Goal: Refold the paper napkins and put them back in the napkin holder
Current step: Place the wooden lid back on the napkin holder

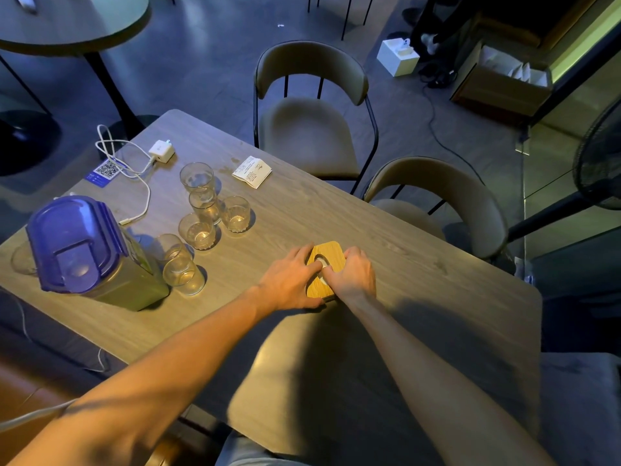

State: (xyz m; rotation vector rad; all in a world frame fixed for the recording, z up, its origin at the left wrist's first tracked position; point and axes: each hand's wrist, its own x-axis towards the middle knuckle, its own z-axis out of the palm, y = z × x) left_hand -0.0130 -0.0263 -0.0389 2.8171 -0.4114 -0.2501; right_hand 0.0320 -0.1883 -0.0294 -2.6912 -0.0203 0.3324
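Head view. Finds napkin holder [331, 255] near middle of table [420, 297]: flat wooden box, oval slot in lid. Finds left hand [289, 280] laid over its left side, fingers near straight, thumb along near edge, pressing rather than clasping. Finds right hand [353, 274] curled over right edge, forefinger bent at slot, gripping box; cannot tell whether any napkin is pinched. Notes pale sheet [322, 263] in slot, presumably a napkin. Judges box rigid, light, liable to slide on smooth top; advises holding by side edges. Judges napkins thin, limp, easily torn; advises pinching along a fold, not a corner. Notes glasses [201, 230] well apart to left
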